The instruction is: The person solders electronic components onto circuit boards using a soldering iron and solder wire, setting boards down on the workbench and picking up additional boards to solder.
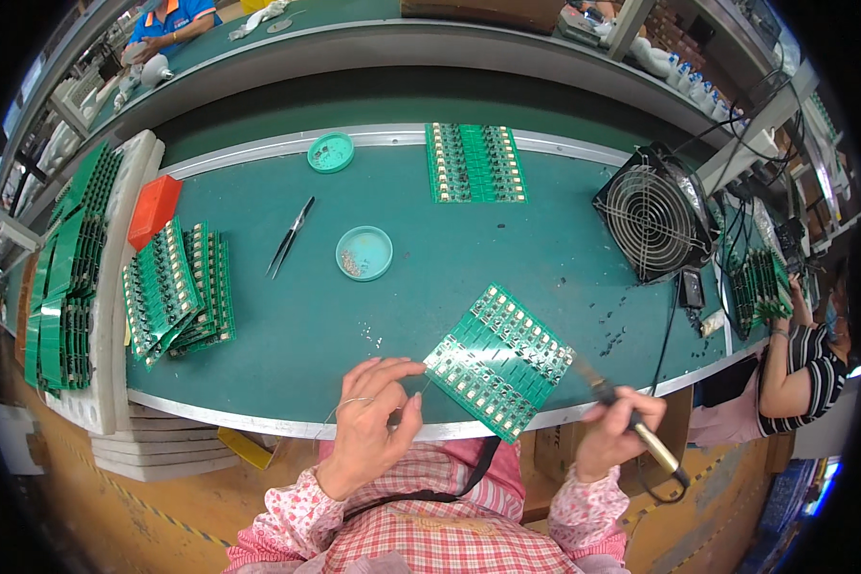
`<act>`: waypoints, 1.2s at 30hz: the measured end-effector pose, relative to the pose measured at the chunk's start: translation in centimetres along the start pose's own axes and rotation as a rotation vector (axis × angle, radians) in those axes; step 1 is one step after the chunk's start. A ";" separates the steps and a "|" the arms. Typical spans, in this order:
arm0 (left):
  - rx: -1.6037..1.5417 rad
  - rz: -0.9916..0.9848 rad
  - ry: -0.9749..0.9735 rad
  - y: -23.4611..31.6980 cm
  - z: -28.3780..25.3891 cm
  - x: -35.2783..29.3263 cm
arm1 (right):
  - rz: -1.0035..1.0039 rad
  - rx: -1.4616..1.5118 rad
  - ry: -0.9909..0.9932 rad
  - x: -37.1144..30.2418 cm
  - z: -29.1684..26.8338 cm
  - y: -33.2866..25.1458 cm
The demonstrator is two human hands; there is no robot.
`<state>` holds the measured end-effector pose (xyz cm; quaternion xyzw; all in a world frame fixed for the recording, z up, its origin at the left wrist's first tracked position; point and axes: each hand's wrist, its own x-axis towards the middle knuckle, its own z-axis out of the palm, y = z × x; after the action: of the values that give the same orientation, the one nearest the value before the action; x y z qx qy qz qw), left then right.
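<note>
A green circuit board (499, 362) with rows of small pale components lies turned at an angle near the table's front edge, one corner over it. My right hand (622, 429) grips a soldering iron (652, 446), its tip end at the board's right corner and blurred. Beside the board's left corner is my left hand (377, 409), fingers bent, with the index fingertip at the corner. A thin solder wire (333, 413) runs through this hand. Tiny pale parts (371, 337) lie scattered just beyond it.
Tweezers (291, 236) and two round dishes (364, 253) of small parts lie farther back. Boards are piled at left (177, 292) beside a red box (154, 212); another board (475, 164) lies at the back. A fan (655, 215) stands right, near dark bits (610, 330). Co-workers sit beyond.
</note>
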<state>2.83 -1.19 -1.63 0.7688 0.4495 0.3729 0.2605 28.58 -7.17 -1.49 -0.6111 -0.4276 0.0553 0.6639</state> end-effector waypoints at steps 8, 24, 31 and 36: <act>0.053 0.002 0.039 0.1 0.6 0.4 | 0.424 0.372 -0.456 -0.3 6.1 -2.2; 0.081 -0.010 0.038 0.1 0.8 0.6 | 0.417 0.302 -0.541 -0.3 6.7 -1.7; 0.099 0.004 0.046 0.1 0.8 0.6 | 0.360 0.277 -0.561 -0.6 6.7 -1.6; 0.080 0.014 0.047 -0.2 0.7 0.6 | 0.338 0.273 -0.533 -1.0 6.8 -1.4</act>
<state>3.48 -0.66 -1.96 0.7727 0.4647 0.3744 0.2163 22.97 -2.94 -1.53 -0.5429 -0.4672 0.3791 0.5859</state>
